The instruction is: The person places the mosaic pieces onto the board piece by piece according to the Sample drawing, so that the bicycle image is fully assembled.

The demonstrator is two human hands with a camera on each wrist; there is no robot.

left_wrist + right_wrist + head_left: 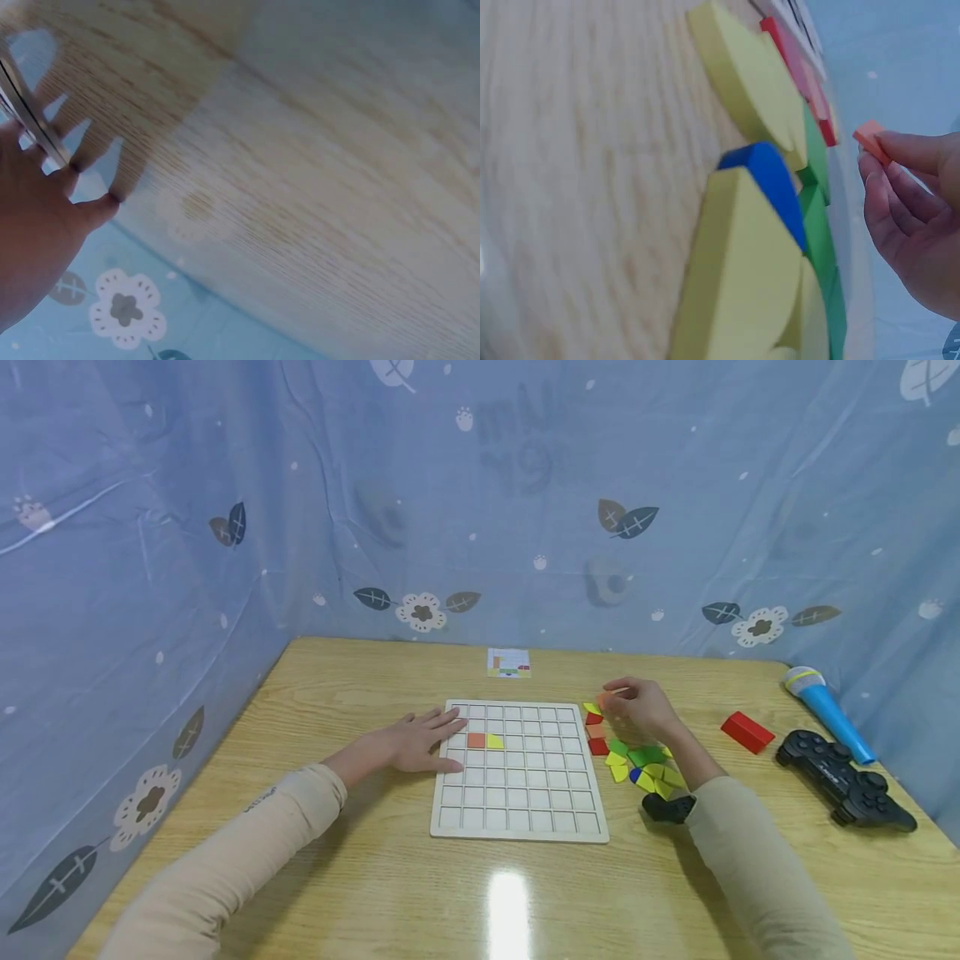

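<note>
My left hand (416,743) rests with fingers spread on the left edge of a pale grid board (558,777). Two pieces sit side by side in the board's cells: an orange square tile (476,740) and a yellow tile (495,742) with a curved side. Beyond the board's right side, my right hand (641,706) pinches an orange tile (872,140) between thumb and fingertips. Close below that hand lie loose tiles, including red (597,747), green (647,756), yellow (618,772) and blue (769,184) ones.
A small printed card (509,662) with a coloured pattern lies behind the board. To the right are a red block (747,732), a toy microphone (832,714) and a black game controller (843,779). A black object (666,807) sits by the right sleeve. A blue curtain (480,527) surrounds the table.
</note>
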